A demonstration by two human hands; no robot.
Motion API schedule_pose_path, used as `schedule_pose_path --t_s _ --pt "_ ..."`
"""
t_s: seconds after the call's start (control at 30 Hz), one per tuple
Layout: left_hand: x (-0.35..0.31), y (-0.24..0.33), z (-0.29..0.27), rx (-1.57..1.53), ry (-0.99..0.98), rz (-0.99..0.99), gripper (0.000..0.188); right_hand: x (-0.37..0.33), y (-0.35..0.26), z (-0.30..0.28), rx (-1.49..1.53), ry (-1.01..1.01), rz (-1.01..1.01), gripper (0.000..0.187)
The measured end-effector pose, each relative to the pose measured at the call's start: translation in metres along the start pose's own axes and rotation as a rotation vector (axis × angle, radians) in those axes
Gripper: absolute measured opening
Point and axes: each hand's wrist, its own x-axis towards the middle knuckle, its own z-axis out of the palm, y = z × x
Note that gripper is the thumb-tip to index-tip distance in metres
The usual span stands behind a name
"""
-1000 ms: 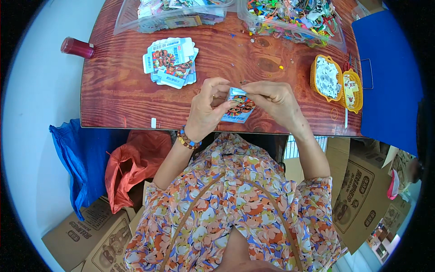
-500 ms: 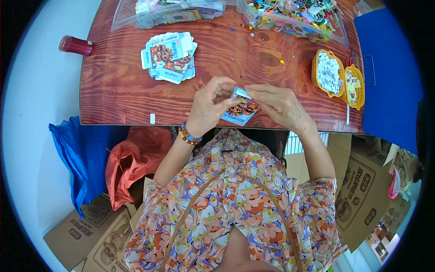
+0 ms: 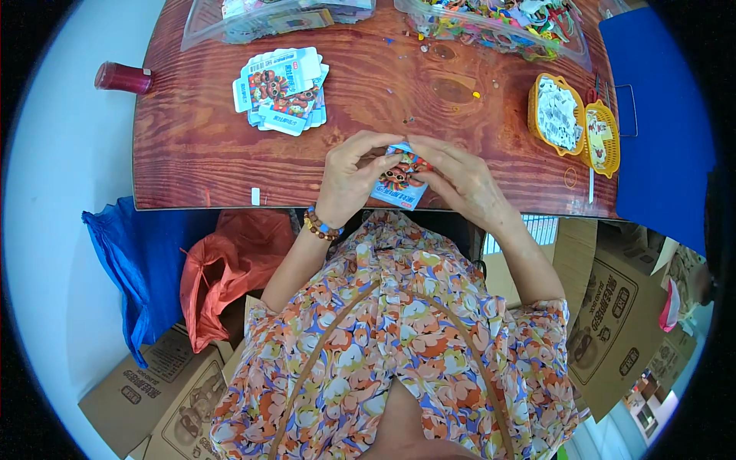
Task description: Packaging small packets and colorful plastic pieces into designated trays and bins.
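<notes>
A small light-blue printed carton (image 3: 399, 192) with a colourful cartoon picture is held between my two hands at the table's near edge. My left hand (image 3: 354, 175) grips its left side, with the thumb lying over the printed face. From the other side my right hand (image 3: 458, 180) closes on it, fingers at the far end and thumb on the front. The fingers partly cover the carton's far end. Farther off to the left lies a pile of flat, unfolded cartons (image 3: 285, 88) with the same print.
Two clear plastic bins, one with flat packets (image 3: 287, 23) and one with colourful small trinkets (image 3: 510, 27), stand along the far side. Yellow baskets (image 3: 571, 146) with paper slips sit at right. A dark red jar (image 3: 123, 77) lies at left. Red and blue bags hang below.
My right thumb has come down onto the carton's printed face, and the fingers now cover its far end, where a white flap showed before. The view has shifted slightly.
</notes>
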Motion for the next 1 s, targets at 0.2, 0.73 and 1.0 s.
schedule_pose_path --t_s 0.2,0.73,1.0 --pt "0.001 0.005 0.001 -0.246 0.112 -0.084 0.028 -0.002 0.011 0.015 0.205 0.174 0.076 0.042" --pt "-0.005 0.01 -0.005 -0.122 0.065 -0.007 0.029 0.012 0.011 0.009 0.563 0.107 0.164 0.032" --pt "-0.007 0.013 -0.008 -0.178 -0.008 -0.012 0.03 0.017 0.002 -0.021 0.412 0.027 0.054 0.031"
